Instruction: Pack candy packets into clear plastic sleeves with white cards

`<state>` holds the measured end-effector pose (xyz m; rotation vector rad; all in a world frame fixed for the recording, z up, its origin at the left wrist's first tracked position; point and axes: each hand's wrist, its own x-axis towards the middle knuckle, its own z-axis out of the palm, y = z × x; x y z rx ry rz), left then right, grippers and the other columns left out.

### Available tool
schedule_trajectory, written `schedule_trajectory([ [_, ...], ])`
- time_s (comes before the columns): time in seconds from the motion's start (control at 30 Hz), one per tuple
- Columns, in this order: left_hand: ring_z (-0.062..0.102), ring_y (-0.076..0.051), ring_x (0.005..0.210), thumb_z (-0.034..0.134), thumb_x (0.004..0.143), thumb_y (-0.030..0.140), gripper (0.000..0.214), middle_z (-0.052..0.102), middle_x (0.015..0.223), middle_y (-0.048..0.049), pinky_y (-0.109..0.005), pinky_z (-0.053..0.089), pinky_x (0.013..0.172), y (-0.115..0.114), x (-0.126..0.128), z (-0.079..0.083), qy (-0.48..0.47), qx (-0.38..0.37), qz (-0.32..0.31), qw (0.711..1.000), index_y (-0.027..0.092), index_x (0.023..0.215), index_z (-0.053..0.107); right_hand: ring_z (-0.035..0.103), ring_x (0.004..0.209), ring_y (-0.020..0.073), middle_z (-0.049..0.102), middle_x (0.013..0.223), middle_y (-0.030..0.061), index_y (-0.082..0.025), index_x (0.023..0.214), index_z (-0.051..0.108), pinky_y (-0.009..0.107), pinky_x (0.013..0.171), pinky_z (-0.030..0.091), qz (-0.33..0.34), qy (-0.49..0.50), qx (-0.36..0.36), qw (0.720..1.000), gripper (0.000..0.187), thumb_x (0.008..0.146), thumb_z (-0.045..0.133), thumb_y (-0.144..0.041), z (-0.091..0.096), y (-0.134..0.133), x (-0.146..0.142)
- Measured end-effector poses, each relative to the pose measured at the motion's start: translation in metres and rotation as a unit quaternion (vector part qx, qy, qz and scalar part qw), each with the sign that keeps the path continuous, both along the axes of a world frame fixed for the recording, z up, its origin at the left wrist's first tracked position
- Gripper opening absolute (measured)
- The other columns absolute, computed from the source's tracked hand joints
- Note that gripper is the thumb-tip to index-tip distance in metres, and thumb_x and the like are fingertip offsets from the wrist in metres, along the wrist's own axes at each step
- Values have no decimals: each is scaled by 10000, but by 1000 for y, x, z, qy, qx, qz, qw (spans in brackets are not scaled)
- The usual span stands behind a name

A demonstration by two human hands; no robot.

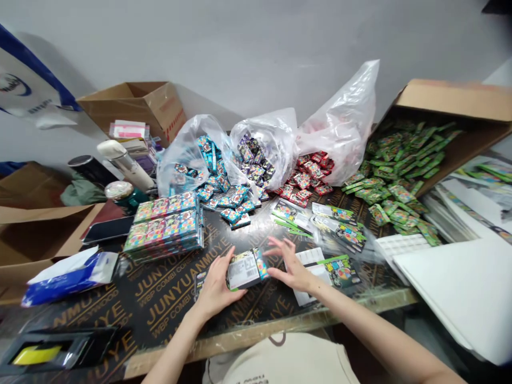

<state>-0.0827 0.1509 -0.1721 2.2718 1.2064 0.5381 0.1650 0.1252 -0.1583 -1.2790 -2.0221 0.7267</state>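
Observation:
My left hand (216, 285) grips the left end of a small card pack (246, 268) with a white label and green edge, held just above the dark plywood table (160, 304). Beside the pack's right end, my right hand (288, 265) has its fingers spread and touches or nearly touches it. Printed cards (328, 266) lie flat under and to the right of my right hand. A stack of finished packs in clear wrap (166, 226) stands to the left of my hands.
Three clear bags spill small packets: blue (212, 181), purple (256, 160), red (308, 178). A tipped cardboard box (440, 106) pours green packets (396, 176). White sheets (460, 282) lie right; a tissue pack (68, 274), bottles and cartons left.

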Motion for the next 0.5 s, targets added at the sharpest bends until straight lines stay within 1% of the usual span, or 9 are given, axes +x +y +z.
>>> schedule_trajectory([
  [0.07,393,-299,1186,663,600,306,972,420,1302,-122,-513,273,1002,1,1,-3,-1,-1,-1,1000,220,1388,100,471,1127,195,628,1048,33,-263,1367,192,448,1033,117,40,-4,-4,999,605,839,475,-353,0,14,2],
  [0.1,390,-301,1186,663,599,309,974,416,1305,-125,-512,279,998,2,2,-4,0,0,-1,1000,216,1389,100,470,1124,192,626,1058,32,-266,1351,239,435,1027,139,23,-16,9,1000,550,852,455,-348,0,26,6],
  [0.13,389,-302,1184,662,599,310,975,413,1307,-127,-510,283,995,3,2,-6,4,0,-2,1000,213,1390,99,455,1134,198,608,1099,44,-256,1330,291,425,1016,163,-27,-38,29,998,511,854,450,-352,1,43,13],
  [0.17,390,-300,1181,661,600,309,975,414,1305,-128,-508,282,996,3,3,-9,11,1,-3,1000,210,1391,100,431,1149,212,579,1148,63,-236,1301,344,417,999,188,-96,-71,50,992,481,851,452,-364,1,62,21],
  [0.2,393,-297,1176,661,598,306,976,420,1300,-125,-507,274,1002,3,2,-12,20,2,-5,1000,209,1392,102,391,1177,230,534,1209,89,-206,1279,381,414,983,206,-172,-116,61,976,470,845,456,-372,1,84,30],
  [0.23,398,-294,1170,663,593,300,975,431,1291,-120,-509,258,1010,3,2,-15,31,3,-8,999,211,1392,111,376,1179,248,502,1243,109,-183,1261,407,415,964,224,-208,-176,49,961,480,830,474,-383,2,107,38],
  [0.3,404,-291,1164,667,581,294,959,454,1273,-106,-516,223,1028,3,1,-22,55,3,-15,998,224,1387,152,418,1125,249,552,1177,106,-176,1154,516,396,936,250,-200,-254,21,946,389,808,506,-355,3,149,50],
  [0.4,377,-304,1191,665,580,307,921,436,1301,-102,-521,204,1039,0,-1,-31,81,-4,-12,997,244,1376,207,493,1020,232,636,1008,92,-179,1011,594,355,894,284,-157,-284,10,946,276,757,566,-286,3,195,48],
  [0.5,336,-311,1226,671,577,330,931,398,1340,-93,-517,196,1051,-3,-2,-39,89,-10,-4,996,265,1379,202,499,1016,276,638,968,152,-124,1088,529,378,860,295,-184,-291,10,939,408,730,589,-311,0,221,28],
])
